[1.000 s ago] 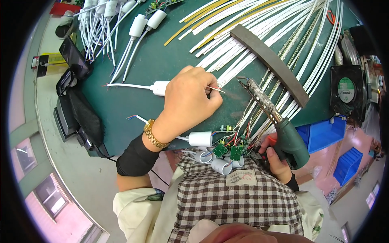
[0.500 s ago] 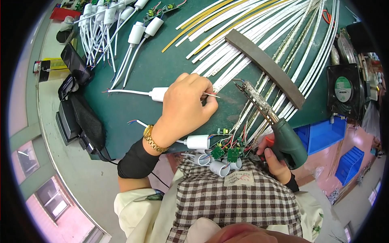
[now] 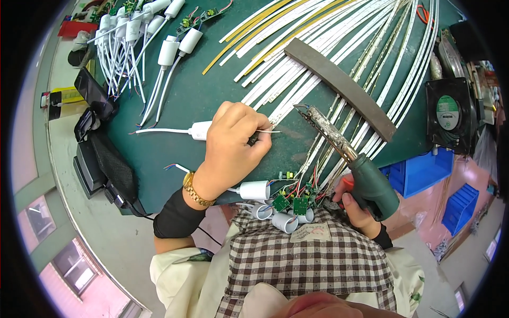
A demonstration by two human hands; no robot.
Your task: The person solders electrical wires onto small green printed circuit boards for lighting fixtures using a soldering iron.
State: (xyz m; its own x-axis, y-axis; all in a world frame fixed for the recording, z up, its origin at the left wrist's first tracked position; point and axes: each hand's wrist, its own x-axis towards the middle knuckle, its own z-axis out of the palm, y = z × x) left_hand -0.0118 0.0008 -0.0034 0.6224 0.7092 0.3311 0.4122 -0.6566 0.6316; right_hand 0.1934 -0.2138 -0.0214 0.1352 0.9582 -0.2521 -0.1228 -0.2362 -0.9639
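Head view: we see our left hand (image 3: 233, 148) resting knuckles-up on the green bench (image 3: 212, 90), fingers pinched narrow on a thin wire (image 3: 268, 131) that pokes out toward 3 o'clock. Just at 9 o'clock of that hand lies a white plug housing (image 3: 200, 130) with its cord trailing left. Our right hand (image 3: 356, 208), at 4 o'clock from the left, is wrapped tight around the green handle of a soldering iron (image 3: 352, 159); the iron's crusted tip points up toward 11 o'clock, near the wire end but apart from it. Pale LED strips (image 3: 318, 47) fan out at 12 o'clock under a dark flat bar (image 3: 339, 87). Small green circuit boards (image 3: 297, 204) and white caps (image 3: 283, 221) sit at 6 o'clock.
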